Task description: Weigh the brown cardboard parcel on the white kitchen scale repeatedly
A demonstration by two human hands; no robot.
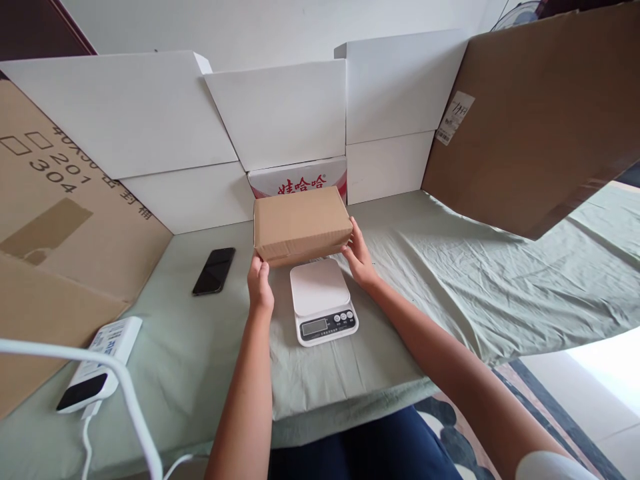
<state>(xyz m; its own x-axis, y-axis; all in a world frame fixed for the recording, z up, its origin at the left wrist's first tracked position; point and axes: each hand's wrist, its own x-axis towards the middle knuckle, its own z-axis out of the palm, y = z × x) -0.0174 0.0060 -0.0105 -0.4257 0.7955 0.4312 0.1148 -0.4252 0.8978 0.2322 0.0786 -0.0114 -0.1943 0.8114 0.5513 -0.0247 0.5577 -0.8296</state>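
A closed brown cardboard box (303, 223) is held between my two hands, above and behind a white digital kitchen scale (320, 287). My left hand (261, 285) grips the box's near left corner. On the right end, my right hand (361, 257) has its fingers against the side and lower edge. The scale's plate is bare, and its display (315, 327) looks blank. Whether the box's underside touches anything behind the scale cannot be seen.
A black phone (214, 271) lies left of the scale on the green cloth (200, 360). Further left are a white device (103, 363) and a white cable (127, 387). White boxes (285, 113) line the back; large cardboard panels (540, 120) stand at both sides.
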